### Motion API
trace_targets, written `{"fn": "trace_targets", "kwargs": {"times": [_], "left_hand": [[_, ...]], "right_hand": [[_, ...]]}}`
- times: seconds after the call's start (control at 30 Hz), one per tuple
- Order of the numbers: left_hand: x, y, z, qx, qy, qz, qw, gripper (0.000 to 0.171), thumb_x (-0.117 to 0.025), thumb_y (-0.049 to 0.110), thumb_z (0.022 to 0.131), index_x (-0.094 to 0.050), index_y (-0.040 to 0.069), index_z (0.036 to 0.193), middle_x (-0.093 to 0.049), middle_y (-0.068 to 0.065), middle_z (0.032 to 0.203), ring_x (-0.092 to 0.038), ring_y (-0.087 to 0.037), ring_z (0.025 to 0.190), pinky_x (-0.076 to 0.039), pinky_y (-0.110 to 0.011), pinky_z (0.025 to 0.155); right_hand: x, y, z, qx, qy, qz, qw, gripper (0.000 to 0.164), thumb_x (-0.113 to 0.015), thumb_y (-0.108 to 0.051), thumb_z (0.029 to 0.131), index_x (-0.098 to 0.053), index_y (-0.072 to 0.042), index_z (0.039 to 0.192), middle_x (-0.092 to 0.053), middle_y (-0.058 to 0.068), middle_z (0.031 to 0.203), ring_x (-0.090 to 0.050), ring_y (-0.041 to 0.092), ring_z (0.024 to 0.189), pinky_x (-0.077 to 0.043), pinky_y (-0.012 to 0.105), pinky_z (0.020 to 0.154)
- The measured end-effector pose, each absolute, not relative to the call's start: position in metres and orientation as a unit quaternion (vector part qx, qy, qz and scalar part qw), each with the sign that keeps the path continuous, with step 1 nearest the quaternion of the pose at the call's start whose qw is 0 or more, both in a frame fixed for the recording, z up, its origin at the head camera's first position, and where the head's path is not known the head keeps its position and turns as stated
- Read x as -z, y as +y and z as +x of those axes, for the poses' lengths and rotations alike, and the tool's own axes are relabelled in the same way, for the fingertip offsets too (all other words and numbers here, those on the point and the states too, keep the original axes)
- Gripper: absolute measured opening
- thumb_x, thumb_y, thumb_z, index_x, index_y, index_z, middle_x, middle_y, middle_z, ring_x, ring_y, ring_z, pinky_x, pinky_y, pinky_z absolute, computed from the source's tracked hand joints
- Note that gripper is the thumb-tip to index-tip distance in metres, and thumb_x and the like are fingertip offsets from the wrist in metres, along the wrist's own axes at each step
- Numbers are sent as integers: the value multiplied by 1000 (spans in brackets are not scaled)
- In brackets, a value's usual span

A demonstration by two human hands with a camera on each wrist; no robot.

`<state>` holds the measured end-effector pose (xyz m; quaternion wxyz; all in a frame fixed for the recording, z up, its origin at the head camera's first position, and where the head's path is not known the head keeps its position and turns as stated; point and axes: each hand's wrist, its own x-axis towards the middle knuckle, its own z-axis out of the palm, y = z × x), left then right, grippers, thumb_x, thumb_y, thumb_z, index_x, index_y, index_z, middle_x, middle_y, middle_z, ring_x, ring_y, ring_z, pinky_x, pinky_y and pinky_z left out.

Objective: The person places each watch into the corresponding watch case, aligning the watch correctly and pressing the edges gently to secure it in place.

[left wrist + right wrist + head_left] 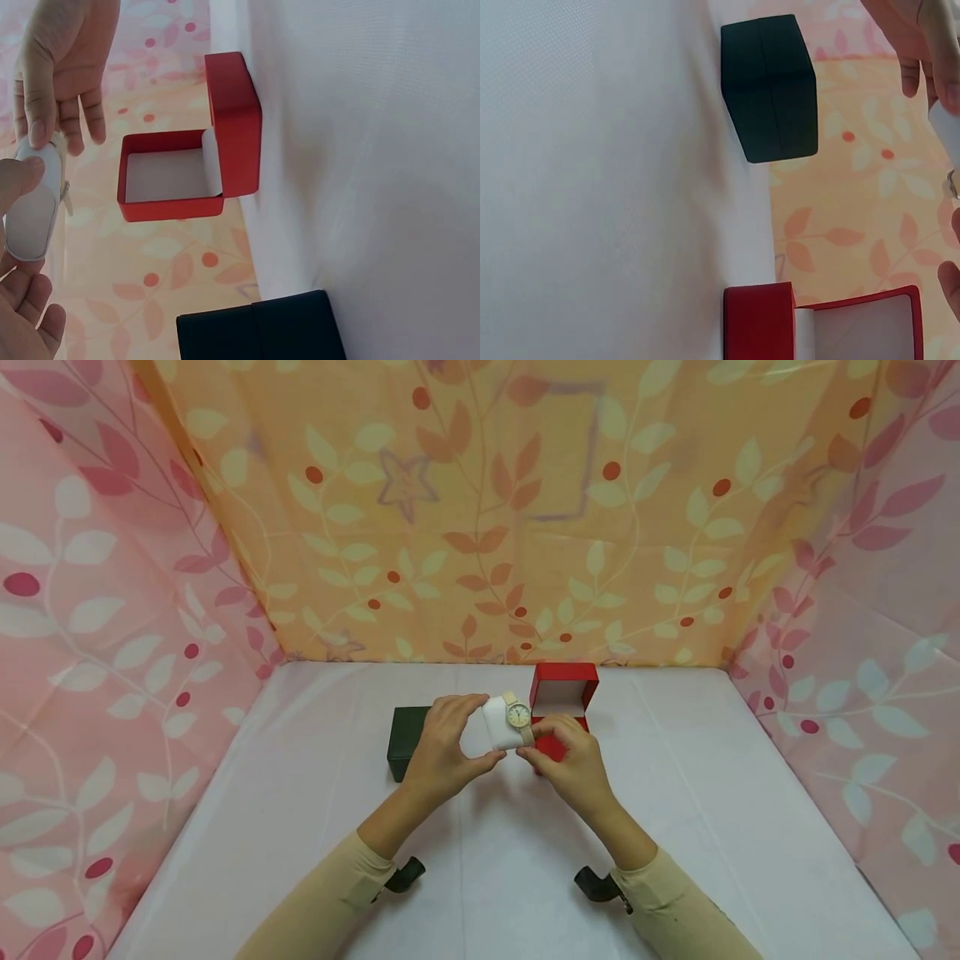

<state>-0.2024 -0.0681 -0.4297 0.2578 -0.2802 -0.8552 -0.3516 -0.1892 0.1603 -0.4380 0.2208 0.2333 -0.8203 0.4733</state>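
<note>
I have white tablecloth (750,818) reaching out on both sides of the arms, with the far edge running up to a yellow patterned curtain (480,527) and pink curtains (112,652) bounding the left and right. The white cushion (495,737) is up off the cloth between the hands, with the watch (518,716) strapped around it, dial facing me. My left hand (442,747) pinches the cushion's left part between thumb and fingers; my right hand (573,764) pinches its right end, thumb and forefinger beside the strap. Just beyond the right hand, partly hidden by it, stands the red box (566,672), lid raised. The dark green box (405,739) sits closed behind the left hand, which covers its right side.
</note>
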Motion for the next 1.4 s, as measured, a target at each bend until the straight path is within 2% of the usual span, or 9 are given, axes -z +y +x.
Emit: {"fn": "trace_targets", "kwargs": {"times": [0.1,0.3,0.5,0.7,0.87,1.03,1.2,1.33,1.4], "left_hand": [[429,-68,-203,350,-855,-281,260,83,-95,31,72,-56,9,143,-62,-2,139,-49,-22,129,-47,-47,106],[428,-69,-204,347,-853,-288,264,83,-95,31,73,-55,11,143,-62,-3,139,-49,-22,129,-47,-46,106],[429,-71,-207,345,-849,-293,273,83,-96,29,72,-56,9,142,-63,-4,138,-50,-23,127,-48,-44,105],[429,-73,-206,336,-851,-304,266,83,-95,29,73,-55,9,143,-62,-4,139,-49,-23,128,-47,-45,106],[427,-76,-204,340,-850,-319,246,84,-94,29,74,-54,11,145,-61,-4,140,-49,-23,129,-48,-46,106],[425,-78,-204,342,-848,-334,230,83,-93,29,75,-54,10,145,-60,-2,141,-48,-21,130,-48,-44,106],[424,-79,-205,345,-843,-348,223,82,-94,28,75,-54,9,145,-59,-1,141,-47,-20,131,-49,-44,105],[424,-80,-206,346,-837,-363,220,83,-93,29,76,-54,12,146,-59,0,142,-48,-20,131,-49,-43,105],[424,-80,-206,346,-835,-368,218,83,-93,29,76,-53,13,147,-59,0,143,-47,-20,131,-50,-42,105]], "right_hand": [[439,159,-189,-480,-818,229,221,27,-89,-14,79,-74,-13,102,-70,-4,104,-62,14,108,-51,41,96],[443,157,-189,-494,-807,228,229,22,-88,-15,81,-74,-15,99,-70,-2,104,-61,15,106,-50,32,92],[445,157,-187,-480,-807,237,249,24,-87,-13,83,-77,-15,104,-73,-3,103,-62,15,106,-51,27,91],[442,165,-189,-447,-806,287,263,28,-88,-6,78,-80,-14,104,-75,0,103,-64,20,107,-49,27,97],[437,177,-195,-428,-804,340,232,32,-89,-6,77,-79,-15,105,-74,0,107,-65,19,108,-50,25,97],[432,188,-201,-426,-809,355,195,37,-90,-10,77,-77,-15,111,-72,0,113,-62,18,113,-51,28,98],[426,195,-208,-410,-826,346,170,50,-90,-14,79,-72,-16,126,-68,0,124,-57,17,121,-57,42,94],[421,198,-212,-407,-830,353,146,62,-89,-19,80,-66,-20,137,-64,-2,134,-54,17,127,-56,49,97],[420,198,-213,-405,-830,356,138,66,-89,-21,79,-63,-21,140,-64,-4,136,-52,17,129,-55,48,98]]}}
